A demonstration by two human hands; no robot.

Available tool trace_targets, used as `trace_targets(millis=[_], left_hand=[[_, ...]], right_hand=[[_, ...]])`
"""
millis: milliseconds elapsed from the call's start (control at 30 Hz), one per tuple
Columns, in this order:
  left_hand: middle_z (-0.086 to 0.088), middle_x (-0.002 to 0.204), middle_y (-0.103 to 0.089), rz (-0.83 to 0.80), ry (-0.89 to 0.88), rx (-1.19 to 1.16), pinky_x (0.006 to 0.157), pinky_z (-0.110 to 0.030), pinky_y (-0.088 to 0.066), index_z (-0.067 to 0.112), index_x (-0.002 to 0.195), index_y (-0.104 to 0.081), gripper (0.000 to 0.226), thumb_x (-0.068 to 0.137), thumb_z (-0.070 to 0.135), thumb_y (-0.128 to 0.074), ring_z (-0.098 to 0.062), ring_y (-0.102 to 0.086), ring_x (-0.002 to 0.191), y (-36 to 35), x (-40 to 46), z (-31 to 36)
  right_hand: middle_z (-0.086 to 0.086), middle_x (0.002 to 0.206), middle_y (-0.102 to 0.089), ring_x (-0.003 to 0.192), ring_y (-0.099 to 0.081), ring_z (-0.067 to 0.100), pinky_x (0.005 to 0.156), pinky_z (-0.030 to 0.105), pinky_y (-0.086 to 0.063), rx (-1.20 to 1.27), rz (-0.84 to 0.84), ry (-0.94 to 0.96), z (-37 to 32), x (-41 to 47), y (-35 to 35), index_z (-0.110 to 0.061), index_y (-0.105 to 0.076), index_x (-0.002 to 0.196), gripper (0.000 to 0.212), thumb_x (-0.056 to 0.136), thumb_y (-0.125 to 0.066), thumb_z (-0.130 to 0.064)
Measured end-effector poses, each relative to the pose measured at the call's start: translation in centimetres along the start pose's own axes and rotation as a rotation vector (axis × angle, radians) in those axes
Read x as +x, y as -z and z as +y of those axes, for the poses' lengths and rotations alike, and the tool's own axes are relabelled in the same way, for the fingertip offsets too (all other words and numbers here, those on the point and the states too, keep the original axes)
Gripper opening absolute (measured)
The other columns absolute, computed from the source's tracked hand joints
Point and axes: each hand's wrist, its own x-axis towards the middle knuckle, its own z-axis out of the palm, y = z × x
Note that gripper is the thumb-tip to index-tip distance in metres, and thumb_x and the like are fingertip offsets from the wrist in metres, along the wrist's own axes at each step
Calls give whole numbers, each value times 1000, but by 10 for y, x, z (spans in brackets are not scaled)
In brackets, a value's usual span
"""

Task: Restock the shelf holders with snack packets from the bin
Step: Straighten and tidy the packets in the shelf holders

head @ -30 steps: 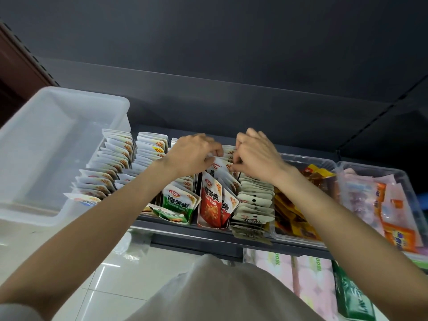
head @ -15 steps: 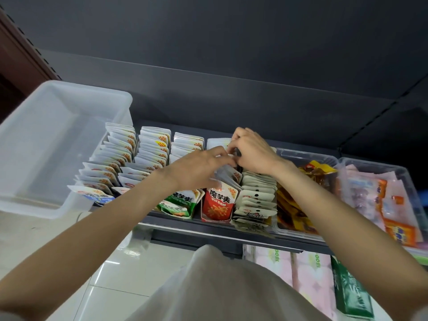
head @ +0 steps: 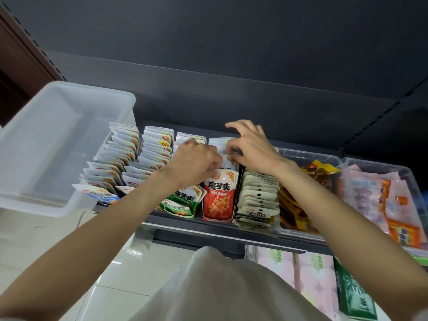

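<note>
Dark shelf [head: 231, 225] carries the holders. Left hand [head: 196, 162] and right hand [head: 252, 149] pinch red packets [head: 218, 198] in their holder. Bin [head: 67, 144] looks empty. Next: seat them upright.

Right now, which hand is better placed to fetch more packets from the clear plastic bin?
Left. The left hand is nearer the clear plastic bin at the row's left end; the right hand would cross over.

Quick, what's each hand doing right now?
Left hand: fingers curled, pinching the top of the red snack packet.
Right hand: fingers curled on the packets behind it.
</note>
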Motion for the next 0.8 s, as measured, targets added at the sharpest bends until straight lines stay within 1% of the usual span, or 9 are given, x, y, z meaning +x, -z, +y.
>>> trace_targets(millis=[167, 267, 367, 433, 500, 567, 667, 733, 800], left_hand=[[3, 125, -53, 15, 121, 16, 99, -33, -34, 28, 125, -54, 32, 93, 32, -51, -21, -56, 108, -9, 5, 11], [2, 127, -51, -17, 133, 13, 102, -36, -29, 28, 133, -46, 50, 87, 45, -56, -20, -51, 116, -16, 3, 11], [0, 125, -54, 117, 167, -16, 101, -36, -29, 25, 130, -50, 49, 85, 44, -59, -21, -50, 117, -13, -3, 8], [-1, 126, -53, 162, 230, -50, 102, -37, -29, 22, 130, -50, 51, 84, 42, -61, -22, -49, 117, -10, -4, 3], [-1, 130, -49, 111, 293, -41, 105, -38, -28, 22, 135, -44, 57, 85, 45, -59, -22, -45, 121, -9, -3, -2], [0, 133, -46, 69, 305, -17, 106, -38, -26, 22, 138, -39, 60, 87, 48, -57, -21, -42, 124, -11, -2, -2], [1, 134, -47, 83, 277, 1, 105, -36, -27, 23, 138, -39, 60, 87, 51, -55, -20, -40, 124, -15, 1, 2], [1, 134, -47, 93, 267, -5, 105, -35, -27, 23, 138, -38, 61, 87, 52, -55, -19, -40, 125, -16, 1, 5], [-1, 134, -49, 105, 284, -47, 105, -33, -27, 21, 139, -39, 61, 88, 51, -53, -20, -41, 125, -16, 0, 9]], right_hand=[[-4, 116, -63, 105, -53, 18, 89, 32, -28, 43, 19, -4, 0, 7, 0, -20, -70, 94, 10, 87, -64, -25], [-6, 111, -64, 100, -55, 16, 87, 33, -30, 73, 34, -14, 2, 6, -2, -20, -68, 94, 9, 87, -64, -24], [-8, 99, -60, 88, -54, 10, 89, 32, -36, 170, 32, -49, 3, 6, 1, -17, -56, 105, 19, 90, -62, -27], [-5, 103, -64, 89, -58, 11, 87, 31, -39, 242, 35, -83, 4, 9, 5, -15, -51, 110, 24, 93, -58, -29], [-3, 105, -65, 95, -60, 13, 88, 33, -43, 232, -21, -84, 4, 14, 8, -15, -56, 111, 23, 93, -58, -29], [-4, 94, -63, 89, -59, 15, 80, 33, -44, 166, -88, -47, 3, 18, 8, -18, -62, 99, 13, 92, -58, -28], [-6, 80, -59, 80, -60, 16, 68, 27, -37, 101, -160, -25, 5, 19, 11, -21, -59, 84, 12, 94, -56, -26], [-5, 83, -62, 83, -60, 16, 73, 27, -35, 51, -156, -17, 7, 18, 12, -21, -60, 86, 11, 94, -55, -25], [-2, 96, -66, 92, -60, 17, 83, 30, -38, 40, -127, -22, 7, 18, 12, -19, -64, 99, 13, 95, -53, -24]])
